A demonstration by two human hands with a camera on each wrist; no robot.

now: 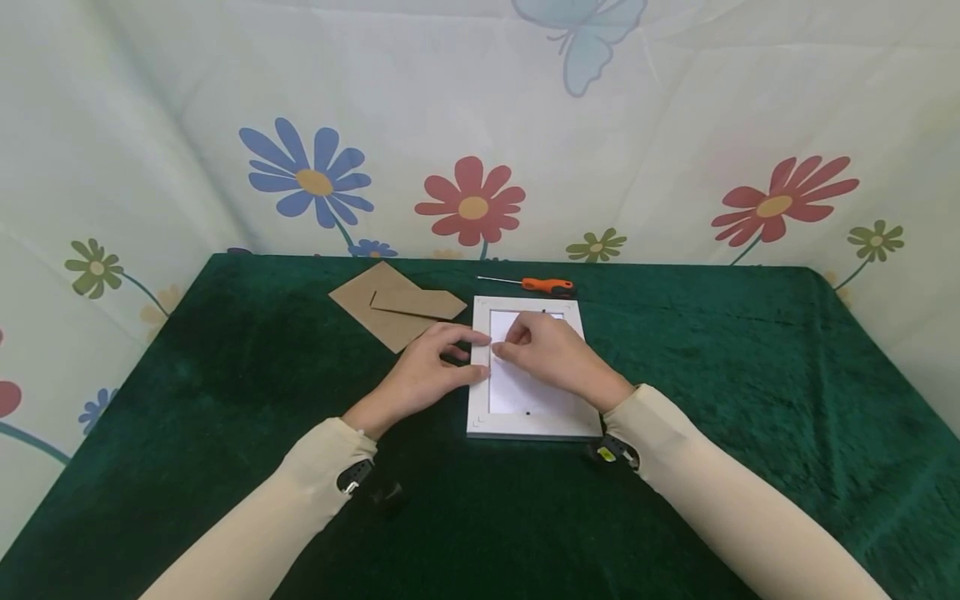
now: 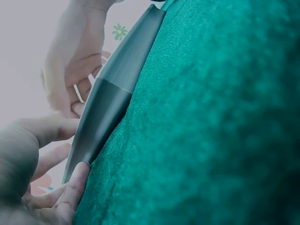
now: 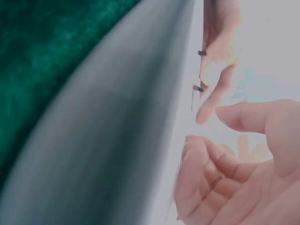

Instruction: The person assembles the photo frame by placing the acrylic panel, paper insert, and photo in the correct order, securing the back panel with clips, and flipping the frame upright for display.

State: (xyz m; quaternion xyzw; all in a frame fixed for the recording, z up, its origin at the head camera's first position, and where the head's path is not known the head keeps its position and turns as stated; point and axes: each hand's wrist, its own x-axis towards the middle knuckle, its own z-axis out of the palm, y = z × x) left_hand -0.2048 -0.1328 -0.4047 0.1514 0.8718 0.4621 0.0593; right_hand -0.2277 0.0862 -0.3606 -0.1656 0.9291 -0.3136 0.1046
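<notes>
A white-backed picture frame (image 1: pixel 534 426) lies face down on the green cloth, with a white sheet (image 1: pixel 516 395) inside its opening. Small black tabs (image 3: pixel 201 53) stand along the opening's edge. My left hand (image 1: pixel 422 367) holds the frame's left side, thumb and forefinger on the rim. In the left wrist view another finger (image 2: pixel 78 180) lies against the frame's grey side wall (image 2: pixel 105 108). Over the sheet, my right hand (image 1: pixel 557 354) bends its fingers down by the left inner edge. Its thumb (image 3: pixel 243 115) stands apart from the curved fingers, with nothing visible between them.
To the left of the frame lies a brown backing board (image 1: pixel 375 287) with a fold-out stand (image 1: pixel 420 302) on it. Behind the frame is a screwdriver (image 1: pixel 546 286) with an orange and black handle. A flower-printed curtain (image 1: pixel 645 167) hangs behind the table.
</notes>
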